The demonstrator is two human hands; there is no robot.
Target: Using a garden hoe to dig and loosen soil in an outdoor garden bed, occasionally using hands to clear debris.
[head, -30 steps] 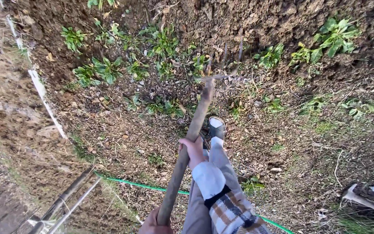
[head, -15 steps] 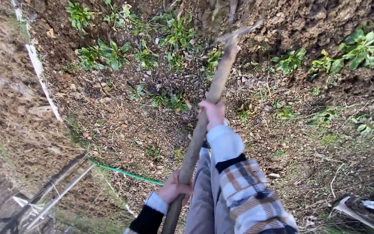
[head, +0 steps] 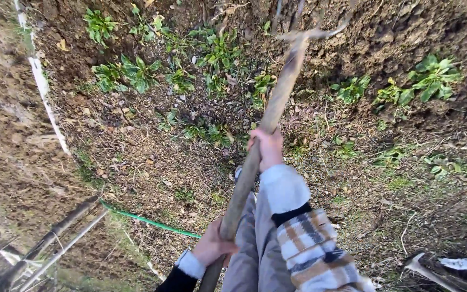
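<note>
- A white strip edging (head: 43, 86) runs down the left border of the garden bed, with dry brown soil beyond it; no packages, labels or signs show anywhere in view.
- A thin green garden hose (head: 147, 221) lies across the ground at lower left, near some grey metal poles (head: 44, 243).
- The left hand (head: 212, 246), in a dark sleeve with a white cuff, has its grip clenched around the lower end of the long weathered wooden tool handle (head: 266, 127).
- The right hand (head: 267, 147), in a plaid sleeve, grasps the same handle higher up, fingers wrapped round it.
- The handle slopes up and away from the person; its metal pronged head (head: 309, 33) is over the dark turned soil (head: 385, 32) at the top of the view; whether it touches the earth cannot be told.
- Judging by the ground, the far strip is dug over, while the leafy green weeds (head: 217, 54) and litter-strewn patch nearer the person look unworked.
- A pale-handled tool (head: 433, 270) lies at lower right.
</note>
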